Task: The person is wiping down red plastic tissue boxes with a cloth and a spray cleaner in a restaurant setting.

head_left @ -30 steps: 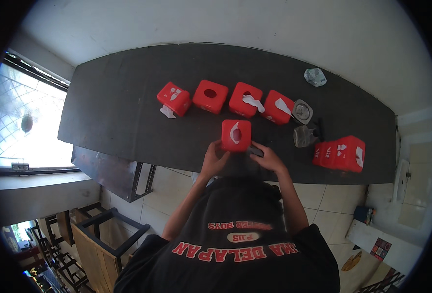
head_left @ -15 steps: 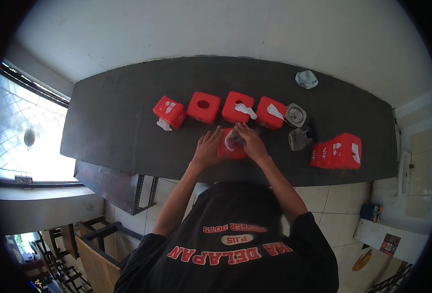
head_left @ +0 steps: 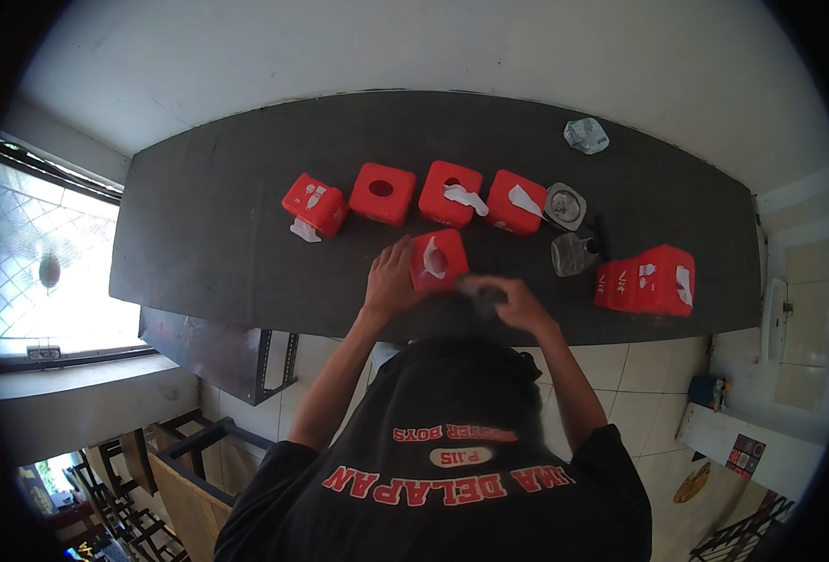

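Observation:
A red tissue box [head_left: 455, 245] with a white tissue poking from its round opening stands on the dark table close to my body. My left hand [head_left: 392, 279] holds it at its left side, fingers along the wall and thumb toward the near edge. Just right of the box's near corner, my right hand [head_left: 519, 305] is closed on a dark grey cloth [head_left: 485, 296], smeared by motion and apart from the box. Beyond them is a row of red tissue boxes [head_left: 382, 178]; the leftmost tissue box [head_left: 316, 199] lies tipped with tissue hanging out.
Right of the row sit a clear square dish [head_left: 565, 206] and a clear bottle [head_left: 572, 256] with a dark top. More red tissue-box shapes [head_left: 646, 281] stand at the right. Crumpled clear plastic [head_left: 586, 136] lies near the wall. The dark table [head_left: 218, 225] reaches the wall.
My right hand has drawn back from the top of the tissue box with the cloth, toward my body and to the right. My left hand stays at the box's left side.

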`<state>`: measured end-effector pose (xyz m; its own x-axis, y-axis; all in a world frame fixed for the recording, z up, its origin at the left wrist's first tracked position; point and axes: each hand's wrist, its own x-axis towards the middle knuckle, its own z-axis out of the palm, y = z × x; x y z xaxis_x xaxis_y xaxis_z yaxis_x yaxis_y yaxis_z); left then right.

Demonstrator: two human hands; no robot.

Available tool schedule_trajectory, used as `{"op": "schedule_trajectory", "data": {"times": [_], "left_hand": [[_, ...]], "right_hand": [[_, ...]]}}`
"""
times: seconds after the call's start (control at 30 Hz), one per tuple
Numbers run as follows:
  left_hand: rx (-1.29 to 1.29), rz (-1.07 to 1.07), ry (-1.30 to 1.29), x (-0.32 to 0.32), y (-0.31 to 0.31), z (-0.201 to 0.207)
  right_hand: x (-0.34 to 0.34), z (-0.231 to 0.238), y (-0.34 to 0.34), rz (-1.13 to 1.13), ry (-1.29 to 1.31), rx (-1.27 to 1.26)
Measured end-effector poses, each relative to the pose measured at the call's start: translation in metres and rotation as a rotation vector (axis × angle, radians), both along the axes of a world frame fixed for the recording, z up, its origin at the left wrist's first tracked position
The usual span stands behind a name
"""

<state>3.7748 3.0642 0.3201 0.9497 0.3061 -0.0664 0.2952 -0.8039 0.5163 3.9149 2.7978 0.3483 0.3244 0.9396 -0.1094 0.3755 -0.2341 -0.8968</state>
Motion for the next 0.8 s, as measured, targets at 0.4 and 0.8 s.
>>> {"op": "schedule_trajectory", "data": {"times": [0.4, 0.8], "left_hand": [[0.007, -0.195, -0.057, -0.001, 0.017, -0.009], [0.01, -0.023, -0.046, -0.003, -0.001, 0.0]], "right_hand": [[0.015, -0.017, 0.078, -0.218, -0.177, 0.177], [-0.022, -0.018, -0.018, -0.163, 0.11, -0.042]]}}
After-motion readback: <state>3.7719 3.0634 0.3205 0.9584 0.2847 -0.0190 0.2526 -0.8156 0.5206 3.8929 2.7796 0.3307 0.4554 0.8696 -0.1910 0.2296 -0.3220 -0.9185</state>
